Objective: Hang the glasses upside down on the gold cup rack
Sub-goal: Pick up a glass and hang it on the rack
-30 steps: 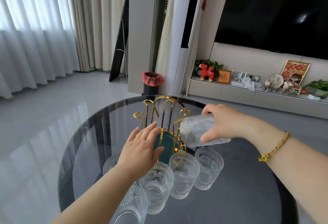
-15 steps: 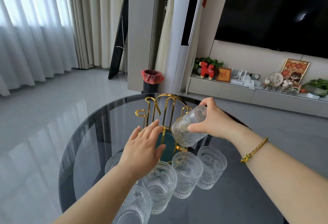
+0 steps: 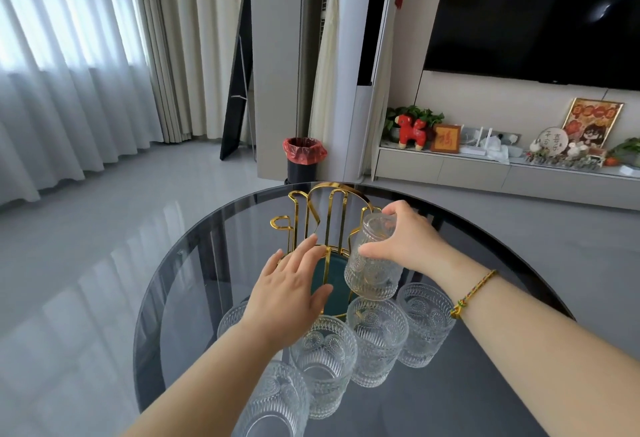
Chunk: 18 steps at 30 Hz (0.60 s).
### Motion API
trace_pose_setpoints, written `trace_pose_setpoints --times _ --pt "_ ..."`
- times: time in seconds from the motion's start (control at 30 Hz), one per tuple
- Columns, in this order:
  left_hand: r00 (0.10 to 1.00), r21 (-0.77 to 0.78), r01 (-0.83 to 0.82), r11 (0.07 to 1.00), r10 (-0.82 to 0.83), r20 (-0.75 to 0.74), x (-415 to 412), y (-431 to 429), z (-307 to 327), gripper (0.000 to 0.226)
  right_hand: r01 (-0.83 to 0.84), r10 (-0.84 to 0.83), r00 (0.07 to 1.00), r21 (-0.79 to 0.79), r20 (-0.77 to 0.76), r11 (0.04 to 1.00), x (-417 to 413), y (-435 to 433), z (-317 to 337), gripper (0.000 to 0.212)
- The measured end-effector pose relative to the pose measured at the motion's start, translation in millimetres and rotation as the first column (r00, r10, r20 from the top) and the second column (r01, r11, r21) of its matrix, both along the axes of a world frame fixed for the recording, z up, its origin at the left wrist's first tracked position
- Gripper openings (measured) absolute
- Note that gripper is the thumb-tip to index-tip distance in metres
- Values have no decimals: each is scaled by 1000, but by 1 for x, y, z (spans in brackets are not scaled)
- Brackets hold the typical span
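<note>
A round dark glass table [image 3: 194, 284] filled the bottom half of the frame. In the middle of the frame, at the far side of the table, stood the gold cup rack [image 3: 325, 218] with its thin gold arms and a dark green base [image 3: 329, 280]. The right hand [image 3: 405, 239] came in from the lower right and held one glass [image 3: 372, 263] at the right side of the rack. The fingers were wrapped round the glass, with the thumb low on its side and the other fingers over its top end. The glass was tipped with its open mouth down and a bit toward the camera. It was up against a gold arm of the rack, but I could not tell if it hung on the arm. A woven bracelet [image 3: 474, 293] sat on the right wrist. The left hand [image 3: 287, 294] came in from the lower left. It was flat with the fingers loosely spread, palm down, over the near left edge of the rack base, and it held nothing. I could not tell if it touched the base. Five more glasses stood open side up on the table near the bottom middle of the frame. One was just under the held glass [image 3: 377, 343], one right of it [image 3: 424, 325], one left of it [image 3: 322, 364], one at the bottom edge [image 3: 273, 405], and one half hidden behind the left wrist [image 3: 230, 320]. A bin with a red bag [image 3: 303, 157] stood on the floor behind the table.
</note>
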<state>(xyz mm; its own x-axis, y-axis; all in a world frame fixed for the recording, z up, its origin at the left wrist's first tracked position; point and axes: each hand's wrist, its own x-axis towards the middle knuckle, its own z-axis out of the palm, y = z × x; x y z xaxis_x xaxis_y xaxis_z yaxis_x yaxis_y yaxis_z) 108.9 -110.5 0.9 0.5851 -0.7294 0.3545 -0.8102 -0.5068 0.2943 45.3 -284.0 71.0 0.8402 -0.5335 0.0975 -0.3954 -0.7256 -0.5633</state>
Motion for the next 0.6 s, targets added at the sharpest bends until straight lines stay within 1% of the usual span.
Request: trace_pose_setpoints --times 0.17,0.4,0.6 --pt "1000 8 -8 1000 8 -7 -1 0 0 50 28 -28 1000 -13 15 1000 1 4 -3 80" --pt "1000 23 -25 999 24 10 8 0 1 51 19 -17 998 -25 65 1000 7 3 2 81" --pt "999 27 -39 999 39 -5 16 -1 2 51 3 -3 1000 -20 17 1000 20 8 -11 83"
